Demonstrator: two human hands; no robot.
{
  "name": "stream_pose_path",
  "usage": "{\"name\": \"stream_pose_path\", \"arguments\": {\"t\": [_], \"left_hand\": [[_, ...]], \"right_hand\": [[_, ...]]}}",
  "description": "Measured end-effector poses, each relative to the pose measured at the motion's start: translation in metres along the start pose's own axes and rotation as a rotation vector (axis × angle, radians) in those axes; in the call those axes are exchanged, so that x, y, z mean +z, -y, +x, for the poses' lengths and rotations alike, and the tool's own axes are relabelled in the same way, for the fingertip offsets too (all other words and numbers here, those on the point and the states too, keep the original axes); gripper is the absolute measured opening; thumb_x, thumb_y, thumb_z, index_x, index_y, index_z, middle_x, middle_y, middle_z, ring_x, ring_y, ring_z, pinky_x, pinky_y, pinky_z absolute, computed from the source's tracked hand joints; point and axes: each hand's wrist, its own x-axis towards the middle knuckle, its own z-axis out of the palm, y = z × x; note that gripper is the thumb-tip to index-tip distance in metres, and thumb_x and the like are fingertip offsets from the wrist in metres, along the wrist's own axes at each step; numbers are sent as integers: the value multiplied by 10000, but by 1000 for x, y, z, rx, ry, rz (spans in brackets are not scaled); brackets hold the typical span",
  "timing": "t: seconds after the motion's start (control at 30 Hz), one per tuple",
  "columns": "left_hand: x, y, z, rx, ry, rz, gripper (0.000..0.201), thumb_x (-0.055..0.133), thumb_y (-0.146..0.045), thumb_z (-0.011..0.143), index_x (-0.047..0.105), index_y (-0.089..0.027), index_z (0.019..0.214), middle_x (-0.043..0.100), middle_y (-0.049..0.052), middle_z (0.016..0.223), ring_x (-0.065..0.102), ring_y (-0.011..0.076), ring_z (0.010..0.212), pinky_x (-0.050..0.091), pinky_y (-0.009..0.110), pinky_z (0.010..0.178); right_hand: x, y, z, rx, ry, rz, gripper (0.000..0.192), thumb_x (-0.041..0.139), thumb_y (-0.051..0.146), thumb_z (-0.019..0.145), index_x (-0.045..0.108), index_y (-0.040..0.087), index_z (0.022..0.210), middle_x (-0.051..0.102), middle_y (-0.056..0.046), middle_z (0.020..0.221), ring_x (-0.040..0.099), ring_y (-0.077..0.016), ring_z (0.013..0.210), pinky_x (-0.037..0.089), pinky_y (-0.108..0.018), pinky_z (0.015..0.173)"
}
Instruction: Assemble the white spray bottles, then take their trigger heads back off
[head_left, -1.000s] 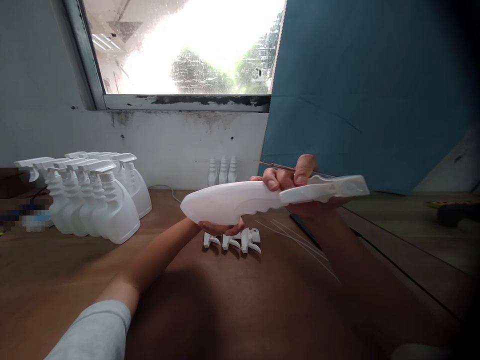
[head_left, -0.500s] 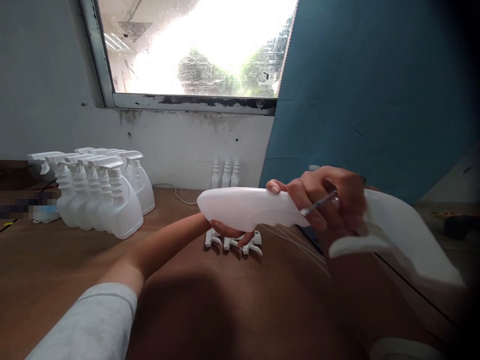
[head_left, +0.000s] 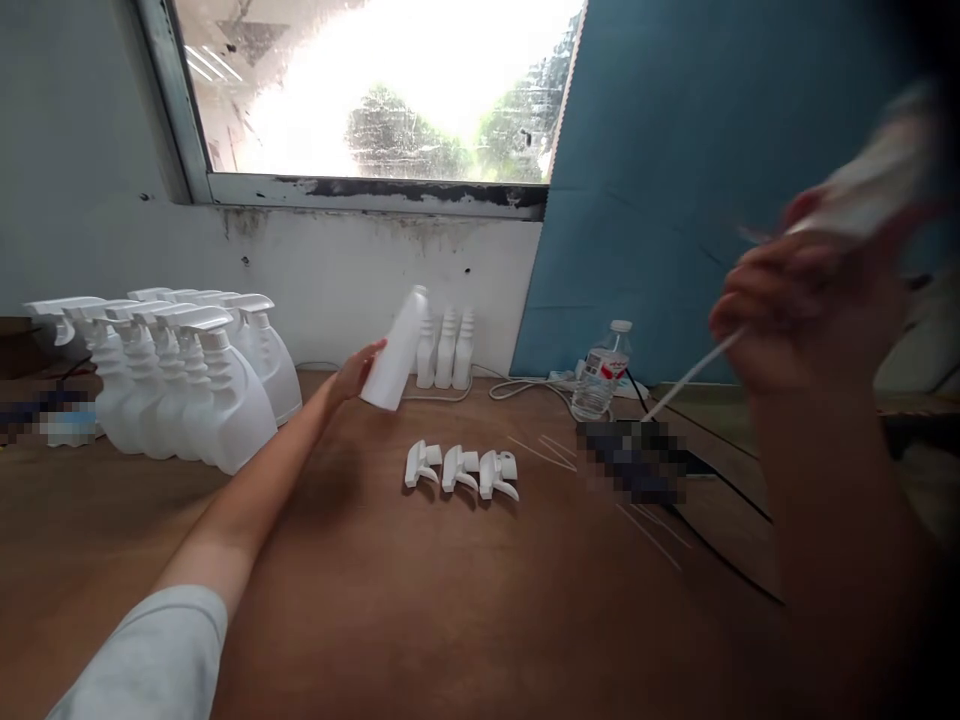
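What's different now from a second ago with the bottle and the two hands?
The left hand has carried the white bottle away toward the wall, near three bottles standing there. The right hand has pulled the trigger head with its dip tube off and lifted it up to the right. The capped bottles and three loose trigger heads stayed put.

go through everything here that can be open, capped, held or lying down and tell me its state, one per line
Left hand: gripping a white bottle, tilted, no trigger head on it.
Right hand: raised, blurred, closed on a trigger sprayer with its dip tube hanging out.
Three trigger heads: loose, lying on the table.
Spray bottles: upright, heads fitted.
Water bottle: upright, capped.
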Motion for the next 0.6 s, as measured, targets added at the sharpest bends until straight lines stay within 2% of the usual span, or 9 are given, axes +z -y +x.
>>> {"name": "stream_pose_path", "arguments": {"t": [0.07, 0.1, 0.13, 0.2, 0.27, 0.4, 0.6], "left_hand": [[-15, 12, 11, 54, -202, 51, 474, 381, -496, 913, 614, -114, 1071, 667, 112, 914, 643, 219, 786, 525, 306, 678], [-20, 18, 18, 53, -267, 79, 423, 402, -445, 924, 594, -121, 1115, 659, 105, 963, 641, 215, 823, 526, 306, 690], [-23, 24, 25, 49, -342, 114, 381, 438, -395, 925, 570, -123, 1157, 648, 103, 1010, 637, 214, 850, 529, 311, 698], [-25, 34, 40, 32, -492, 194, 364, 516, -326, 917, 527, -127, 1221, 617, 106, 1100, 626, 211, 906, 537, 342, 736], [-21, 43, 56, 15, -601, 276, 372, 562, -316, 915, 523, -135, 1237, 588, 110, 1165, 611, 213, 968, 538, 384, 798], [0, 61, 80, 35, -691, 421, 350, 580, -335, 914, 556, -143, 1205, 585, 101, 1182, 596, 221, 1034, 513, 426, 880], [35, 85, 98, 98, -683, 530, 379, 629, -285, 868, 519, -117, 1189, 604, 114, 1139, 588, 228, 1052, 456, 409, 932]], "right_hand": [[5, -14, -13, 224, 93, 197, 380, 412, 517, 936, 672, 260, 832, 627, -27, 763, 363, -50, 478, 192, -343, 483], [8, -23, -20, 337, 138, 288, 269, 542, 469, 885, 654, 236, 809, 572, -28, 703, 350, -58, 483, 202, -324, 464], [10, -33, -27, 386, 152, 306, 196, 640, 414, 825, 636, 220, 797, 525, -23, 672, 362, -69, 499, 214, -308, 451], [14, -53, -42, 490, 153, 323, 243, 764, 360, 696, 588, 202, 752, 455, -5, 646, 358, -77, 513, 208, -280, 425], [19, -70, -56, 589, 133, 313, 345, 815, 380, 616, 539, 199, 715, 346, 35, 594, 273, -59, 480, 150, -252, 394], [28, -100, -78, 687, 105, 258, 469, 826, 449, 594, 427, 208, 652, 236, 73, 550, 156, -35, 449, 70, -224, 380], [28, -138, -96, 745, 20, 154, 556, 846, 503, 536, 403, 203, 689, 322, 77, 538, 191, -17, 420, 68, -178, 361]]}}
